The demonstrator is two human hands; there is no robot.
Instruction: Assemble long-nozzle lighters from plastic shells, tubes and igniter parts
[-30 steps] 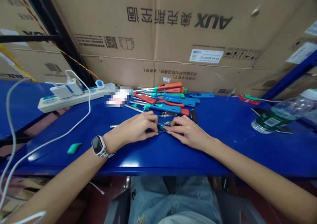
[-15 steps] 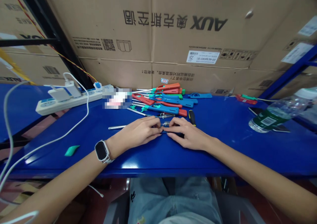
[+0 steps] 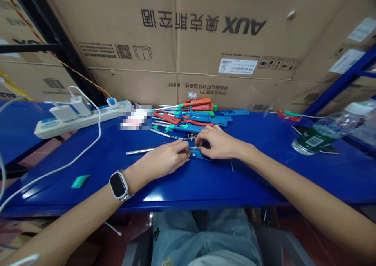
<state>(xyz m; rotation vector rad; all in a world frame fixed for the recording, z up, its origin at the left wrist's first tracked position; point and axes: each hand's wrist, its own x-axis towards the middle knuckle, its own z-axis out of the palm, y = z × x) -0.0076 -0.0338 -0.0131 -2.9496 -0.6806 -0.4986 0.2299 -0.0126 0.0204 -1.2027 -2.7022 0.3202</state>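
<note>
A blue lighter half-shell [image 3: 197, 154] lies on the blue table between my hands, with small inner parts showing along it. My left hand [image 3: 169, 158] has its fingers curled and pressed onto the lighter's left part. A metal lighter tube [image 3: 136, 152] sticks out leftward from behind that hand. My right hand [image 3: 219, 142] is closed in a pinch at a small clear and metallic part over the shell; its exact kind is too small to tell. Just beyond the hands lies a pile of lighters with red handles [image 3: 167, 117] and blue handles [image 3: 190, 128].
A power strip [image 3: 44, 129] with chargers and white cables runs along the left. A green plastic piece [image 3: 80, 181] lies front left. To the right are a water bottle [image 3: 319, 138] over a dark phone and a red-green item [image 3: 289, 115]. Cardboard boxes [image 3: 188, 42] stand behind.
My right hand has moved up and slightly inward, exposing more of the blue shell and now covering the screwdriver. My left hand stays by the lighter. The view has shifted slightly.
</note>
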